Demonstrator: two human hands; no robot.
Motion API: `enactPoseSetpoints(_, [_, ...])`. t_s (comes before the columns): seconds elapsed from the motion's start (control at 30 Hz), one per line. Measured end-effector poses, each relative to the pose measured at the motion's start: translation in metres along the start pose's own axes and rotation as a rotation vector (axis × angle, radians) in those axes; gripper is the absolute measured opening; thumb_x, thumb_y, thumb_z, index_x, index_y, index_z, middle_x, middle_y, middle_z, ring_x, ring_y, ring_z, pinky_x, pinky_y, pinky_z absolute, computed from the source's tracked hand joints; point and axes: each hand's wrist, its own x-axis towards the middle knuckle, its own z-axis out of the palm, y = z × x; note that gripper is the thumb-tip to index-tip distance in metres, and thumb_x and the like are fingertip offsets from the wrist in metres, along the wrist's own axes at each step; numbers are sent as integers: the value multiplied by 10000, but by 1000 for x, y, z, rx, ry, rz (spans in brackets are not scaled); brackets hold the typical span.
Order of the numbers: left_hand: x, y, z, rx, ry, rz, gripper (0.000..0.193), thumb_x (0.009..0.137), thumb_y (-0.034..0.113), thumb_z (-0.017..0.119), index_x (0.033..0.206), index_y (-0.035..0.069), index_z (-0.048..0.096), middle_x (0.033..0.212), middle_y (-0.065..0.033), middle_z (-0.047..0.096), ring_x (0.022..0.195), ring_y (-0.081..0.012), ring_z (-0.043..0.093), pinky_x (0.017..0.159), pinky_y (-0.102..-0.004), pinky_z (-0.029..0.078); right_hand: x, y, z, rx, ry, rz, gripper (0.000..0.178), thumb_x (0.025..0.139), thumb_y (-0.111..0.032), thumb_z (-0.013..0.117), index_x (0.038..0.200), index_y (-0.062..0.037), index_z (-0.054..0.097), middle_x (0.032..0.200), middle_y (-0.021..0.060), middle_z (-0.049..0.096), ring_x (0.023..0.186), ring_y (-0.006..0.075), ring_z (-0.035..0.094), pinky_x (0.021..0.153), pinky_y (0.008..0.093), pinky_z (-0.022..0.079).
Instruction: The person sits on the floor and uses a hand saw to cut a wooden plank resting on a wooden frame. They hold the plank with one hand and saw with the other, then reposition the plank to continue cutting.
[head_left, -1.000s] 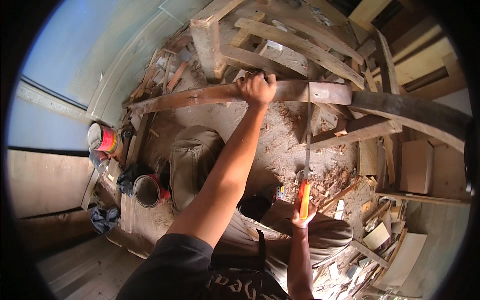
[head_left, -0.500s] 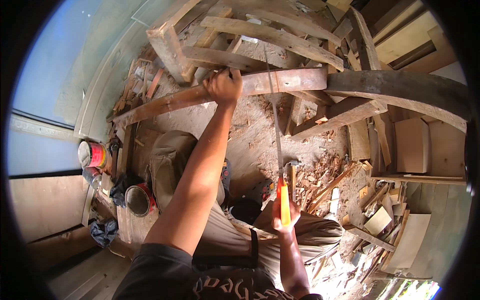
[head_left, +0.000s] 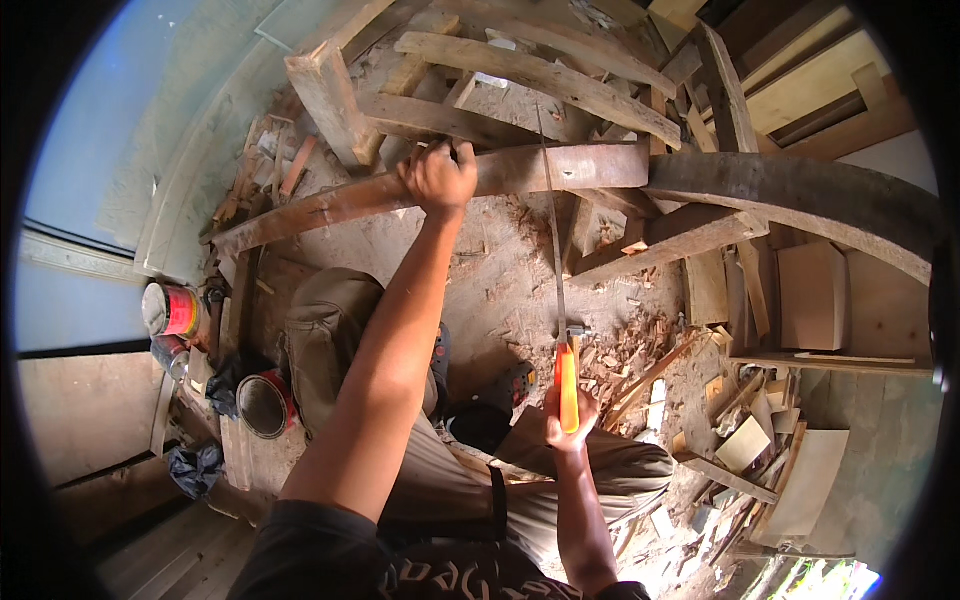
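Observation:
My left hand (head_left: pixel 438 177) is closed over a long reddish-brown wooden plank (head_left: pixel 330 205), which lies crosswise in front of me. In my right hand (head_left: pixel 578 412) is the orange-and-red handle of a handsaw (head_left: pixel 569 385). The saw's thin blade runs away from me and crosses the plank to the right of my left hand, its far part reaching past the plank. How deep the blade sits in the wood is too small to tell. The plank's right end rests on timber pieces, beside a dark, weathered curved beam (head_left: pixel 780 170).
Beyond the plank lies a stack of rough timbers (head_left: pixel 540 75). A hammer (head_left: pixel 578 332) shows just beyond the saw handle. Wood chips and offcuts (head_left: pixel 745 445) cover the ground at right. An open can (head_left: pixel 266 404) and a red-labelled can (head_left: pixel 172 309) stand at left, near a blue-grey wall (head_left: pixel 110 130).
My right hand has pushed the saw a little forward, away from me. My left hand keeps its hold on the plank. The whole view has shifted slightly.

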Motion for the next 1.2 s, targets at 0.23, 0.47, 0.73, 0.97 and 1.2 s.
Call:
enactPoseSetpoints(0.23, [2,-3,3,17,10,9,348,847,346,555,813,74,770,931,-102,755,981,-313,666,990,-501,399,32,-19,0,103,18,91,43,802,-6,654,762,-14,641,616,81,624,511,210,634,483,317,492])
enactPoseSetpoints(0.47, [1,1,-2,-4,4,10,352,850,342,548,812,72,769,954,-93,758,972,-307,675,993,-501,397,39,2,-2,86,0,31,71,744,-86,652,732,-27,614,596,97,550,475,273,555,470,371,425])
enactPoseSetpoints(0.73, [0,-5,5,32,72,43,322,848,312,557,772,79,767,901,-94,758,953,-313,679,961,-503,422,49,-12,0,118,17,78,55,775,-66,673,782,-19,645,603,97,594,469,258,591,465,347,444])
enactPoseSetpoints(0.97, [2,-5,8,3,78,68,338,866,319,553,768,74,764,891,-112,755,934,-341,678,920,-499,428,151,-47,21,64,62,110,151,854,-137,703,823,3,658,592,155,605,527,226,656,528,347,497])
enactPoseSetpoints(1.2, [5,-8,1,23,1,45,349,859,319,540,751,71,760,884,-125,749,896,-353,671,932,-505,416,103,10,22,-126,-34,-110,39,785,-63,672,807,-39,650,672,131,632,557,293,641,527,376,502])
